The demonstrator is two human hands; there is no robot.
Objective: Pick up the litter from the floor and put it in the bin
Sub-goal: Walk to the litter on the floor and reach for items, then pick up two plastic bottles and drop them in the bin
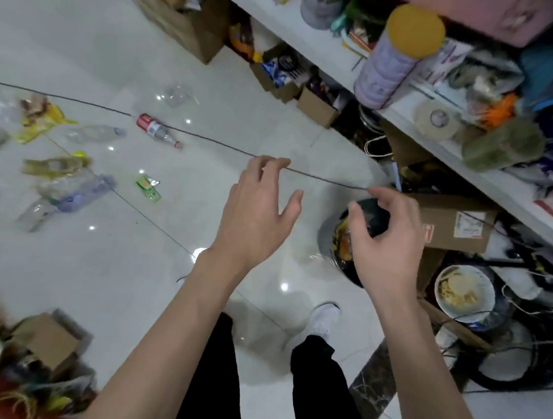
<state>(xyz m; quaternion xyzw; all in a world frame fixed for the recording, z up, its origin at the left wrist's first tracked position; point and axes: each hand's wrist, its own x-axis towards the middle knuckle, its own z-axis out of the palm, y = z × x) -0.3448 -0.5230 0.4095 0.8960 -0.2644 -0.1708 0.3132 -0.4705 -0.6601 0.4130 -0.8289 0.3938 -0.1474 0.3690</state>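
Left hand (258,208) splayed — right hand (386,239) loosely curled over bin (328,244).

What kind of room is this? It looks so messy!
Probably a storeroom or cluttered home workroom: a long white shelf piled with stuff, open cardboard boxes under it, and plastic bottles littering the shiny tiled floor.
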